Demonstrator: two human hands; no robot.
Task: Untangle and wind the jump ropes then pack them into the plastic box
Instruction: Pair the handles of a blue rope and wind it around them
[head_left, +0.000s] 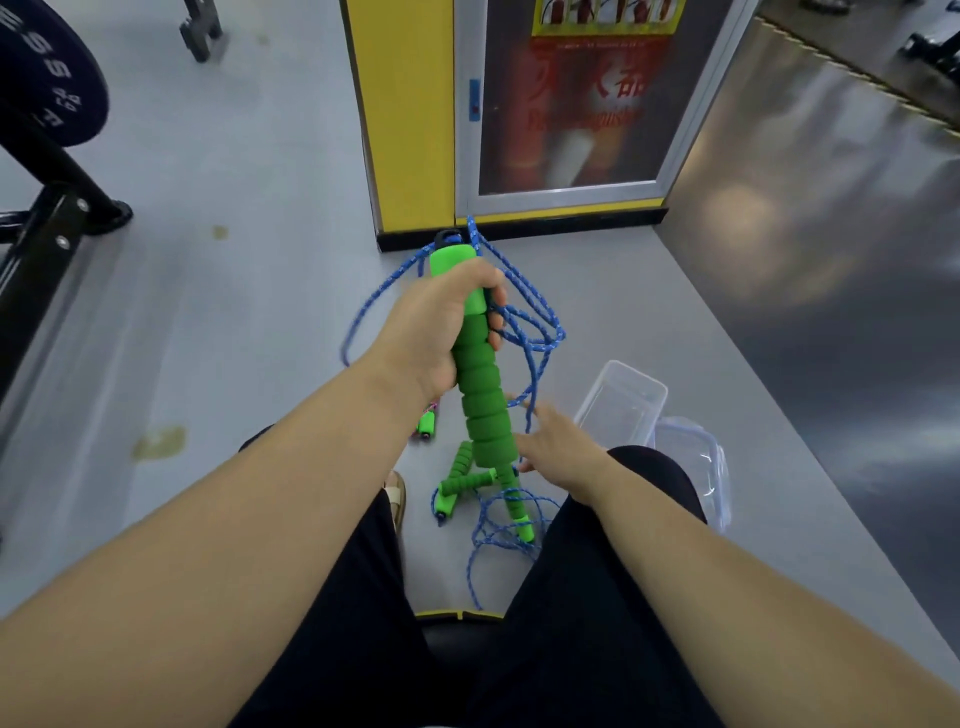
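At the far left a dark weight plate (49, 73) hangs on a rack. The white letters "ESS" can be read on it, and the rest is cut off. Toward the middle, the left hand (436, 338) is raised over the floor (234, 322). Its fingers (496, 312) are curled tight round a green foam handle (483, 405) held nearly upright, probably so the blue rope (540, 332) hangs free in loops and shows where it is tangled. Below it, more green handles (465, 480) and rope lie in a heap on the floor between the person's knees, not yet wound. The right hand (558, 441) reaches in low with its fingers straight and spread, holding nothing. It is blurred, and I cannot tell whether it touches the hanging strand. Just right of it the clear plastic box (623, 400) sits open on the floor, its lid (696, 462) beside it, within easy reach and with no rope in it yet. Behind, a red poster (587, 98) carries writing too blurred to read.
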